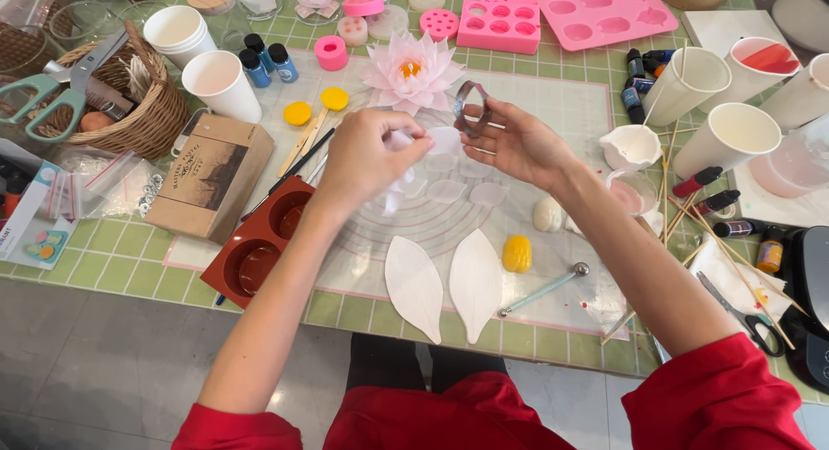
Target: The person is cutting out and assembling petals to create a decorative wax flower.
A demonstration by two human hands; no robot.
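I see a small white petal (446,139), thin, pale and slightly translucent, with a rounded edge, held up above the middle of the clear work mat (553,113). My left hand (373,156) is closed on it, the fingertips pinching its left edge. My right hand (509,143) is just beside it; its fingers are curled around a metal petal cutter (471,104), a teardrop-shaped loop of bright strip standing upright in the grip. Petal and cutter are close, but I cannot tell whether they touch.

Below the hands, more cut white petals (466,189) lie flat on the mat. Nearer to me lie two large white leaf-shaped veiners (442,286), side by side and pointing toward me, with a yellow ridged mould (516,253) to their right and a ball tool (542,290) just beyond it. A white ridged piece (547,214) sits under my right wrist.

Behind the hands stands a finished pale pink lotus flower (411,70) with a yellow centre. To the left, a dark red silicone mould (259,243) with round cups overlaps the mat's edge, beside a brown cardboard box (209,175) and a wicker basket (142,113) holding scissors (52,91). Pink moulds (604,18) lie at the back of the desk (121,251), and paper cups (730,139) crowd the right.
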